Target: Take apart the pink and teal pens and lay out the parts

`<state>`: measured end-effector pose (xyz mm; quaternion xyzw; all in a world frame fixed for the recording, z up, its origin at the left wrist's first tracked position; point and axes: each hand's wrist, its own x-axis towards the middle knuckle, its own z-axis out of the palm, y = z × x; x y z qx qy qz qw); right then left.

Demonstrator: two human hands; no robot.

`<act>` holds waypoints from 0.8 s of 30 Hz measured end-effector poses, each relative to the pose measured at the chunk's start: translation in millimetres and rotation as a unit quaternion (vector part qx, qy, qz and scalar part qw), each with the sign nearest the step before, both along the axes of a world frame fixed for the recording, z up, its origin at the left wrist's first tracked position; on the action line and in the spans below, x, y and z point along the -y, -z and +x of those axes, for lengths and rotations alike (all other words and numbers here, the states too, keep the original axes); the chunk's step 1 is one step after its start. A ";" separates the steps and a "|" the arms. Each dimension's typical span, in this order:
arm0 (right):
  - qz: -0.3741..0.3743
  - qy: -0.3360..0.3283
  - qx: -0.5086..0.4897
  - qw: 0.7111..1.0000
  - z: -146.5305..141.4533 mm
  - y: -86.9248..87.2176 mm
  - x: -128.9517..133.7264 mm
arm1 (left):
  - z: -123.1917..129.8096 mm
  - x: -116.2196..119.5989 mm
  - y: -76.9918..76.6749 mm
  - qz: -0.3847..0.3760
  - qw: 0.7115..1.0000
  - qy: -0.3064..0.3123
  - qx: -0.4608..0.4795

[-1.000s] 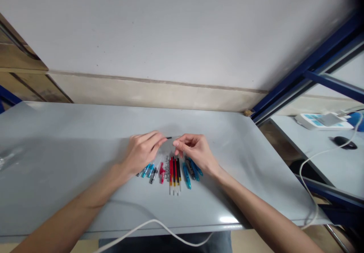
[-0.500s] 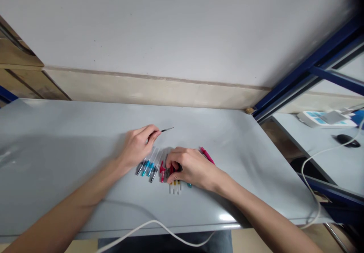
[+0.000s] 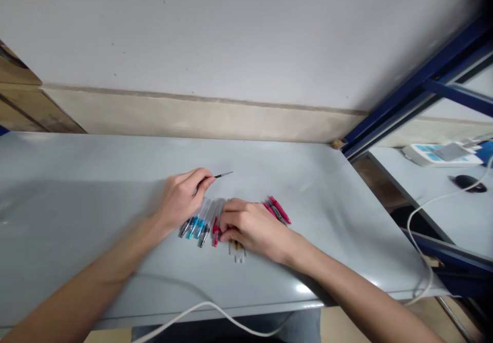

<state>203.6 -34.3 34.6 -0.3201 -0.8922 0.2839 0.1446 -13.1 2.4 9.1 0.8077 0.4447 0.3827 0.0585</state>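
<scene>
My left hand (image 3: 187, 194) pinches a thin dark pen refill (image 3: 223, 174), its metallic tip pointing right above the table. Below that hand lies a row of clear pen barrels with black and blue ends (image 3: 199, 228). A red-ended barrel (image 3: 215, 232) lies at the right of the row, beside the fingertips of my right hand (image 3: 250, 227). The right fingers are curled over the pens, and what they hold, if anything, is hidden. Clear pieces with yellow parts (image 3: 238, 253) stick out beneath this hand. Pink pens (image 3: 280, 209) lie beyond its wrist.
A white cable (image 3: 208, 304) crosses the front edge of the grey table (image 3: 96, 163). On the right, past a blue metal frame (image 3: 404, 91), another table holds a black mouse (image 3: 470, 183) and a white box (image 3: 442, 155). A wall stands behind.
My right hand has shifted slightly left over the pens, and its fingers have closed more. More of the pink pens shows now. The left hand keeps its hold on the refill.
</scene>
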 end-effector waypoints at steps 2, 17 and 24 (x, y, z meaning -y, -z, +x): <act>-0.010 0.050 -0.057 0.997 2.9 -0.2 -3.3 | -0.2 -0.9 0.3 -0.004 1.000 0.017 -0.005; -0.216 0.262 -0.415 0.844 13.3 5.7 -30.3 | 2.0 -2.6 -4.9 0.082 0.994 0.078 -0.002; -0.209 0.258 -0.408 0.850 12.2 8.5 -29.5 | 2.6 -0.2 -6.9 0.073 0.994 0.079 -0.011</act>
